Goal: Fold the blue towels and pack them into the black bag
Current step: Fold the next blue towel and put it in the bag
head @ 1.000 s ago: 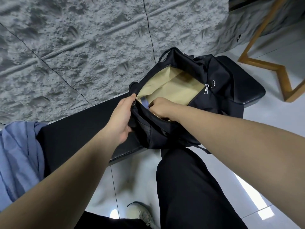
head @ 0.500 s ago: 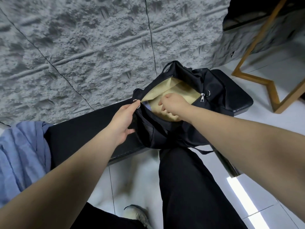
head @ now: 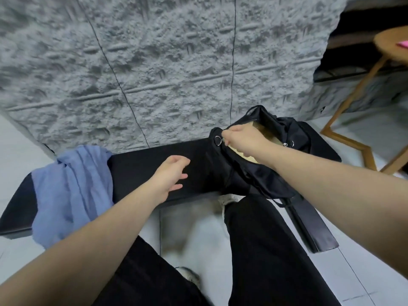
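Left hand [head: 171,175] is leaving the black bag [head: 247,173], fingers loose and empty.
Right hand [head: 239,141] is pinching the bag rim beside its ring, holding the tan-lined mouth open; contents hidden. Blue towels [head: 70,186] are lying unfolded at the table's [head: 154,164] left end, likely next.

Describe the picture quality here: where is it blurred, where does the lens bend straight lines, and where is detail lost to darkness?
Head view: motion blur smears the floor between the legs and the wall's left side; the wide lens bows the black bench and wall seams; the black bag merges into the bench with few folds legible; the blue towel stays evenly lit, without glare.
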`<control>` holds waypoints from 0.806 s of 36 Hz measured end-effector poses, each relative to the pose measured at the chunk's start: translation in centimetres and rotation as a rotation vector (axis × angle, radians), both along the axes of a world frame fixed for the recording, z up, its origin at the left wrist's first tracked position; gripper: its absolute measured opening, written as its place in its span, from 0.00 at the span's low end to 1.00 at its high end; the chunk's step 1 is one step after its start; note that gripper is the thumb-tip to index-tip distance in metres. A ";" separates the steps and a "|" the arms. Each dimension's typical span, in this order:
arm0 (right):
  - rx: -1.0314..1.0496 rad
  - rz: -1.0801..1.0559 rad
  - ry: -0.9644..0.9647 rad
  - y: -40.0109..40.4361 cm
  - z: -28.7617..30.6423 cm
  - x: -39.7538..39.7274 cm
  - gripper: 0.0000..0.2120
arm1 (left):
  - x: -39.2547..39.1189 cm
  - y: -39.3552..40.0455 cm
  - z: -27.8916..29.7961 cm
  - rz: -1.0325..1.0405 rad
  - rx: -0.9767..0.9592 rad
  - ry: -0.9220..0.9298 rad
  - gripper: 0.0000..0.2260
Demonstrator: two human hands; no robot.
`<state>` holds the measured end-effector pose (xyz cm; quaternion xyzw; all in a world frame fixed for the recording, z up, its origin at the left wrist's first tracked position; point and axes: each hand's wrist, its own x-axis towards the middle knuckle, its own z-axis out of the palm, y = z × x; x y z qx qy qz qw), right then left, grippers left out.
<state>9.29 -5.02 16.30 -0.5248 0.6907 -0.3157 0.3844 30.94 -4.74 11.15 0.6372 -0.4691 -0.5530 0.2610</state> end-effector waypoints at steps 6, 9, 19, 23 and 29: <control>0.072 0.120 0.018 0.4 0.1 4.7 0.11 | 4.5 1.6 0.0 0.006 0.003 -0.019 0.11; 0.116 0.192 0.061 0.3 -0.6 7.3 0.11 | 6.7 2.1 -0.3 0.014 0.002 -0.047 0.09; 0.307 0.390 0.101 -1.0 -4.2 15.0 0.11 | 14.1 2.3 -3.8 0.109 -0.156 -0.287 0.08; 0.351 0.448 0.120 -2.0 -5.7 17.8 0.09 | 17.4 2.2 -5.7 0.155 -0.216 -0.475 0.12; 0.397 0.508 0.100 -3.2 -7.8 21.2 0.09 | 20.8 2.4 -7.5 0.398 -0.274 -0.819 0.20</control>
